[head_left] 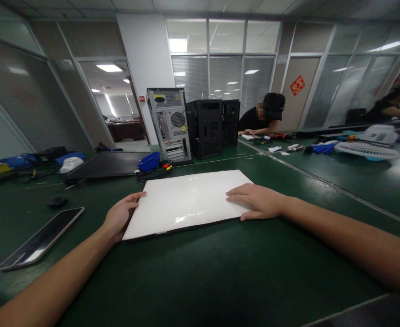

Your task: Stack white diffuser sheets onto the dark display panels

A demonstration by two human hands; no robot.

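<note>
A flat, glossy white panel with a thin black edge lies in front of me on the green table, catching the ceiling lights. My left hand grips its left edge, with the fingertips on the rim; the underside of that grip is hidden. Across the right part of the panel rests my right hand, fingers spread on the white surface and thumb by the front edge.
Behind the panel stand a grey computer case and black cases. A tablet-like device and a black mouse lie left. Far right is a white fan. A person in a black cap leans on the table beyond.
</note>
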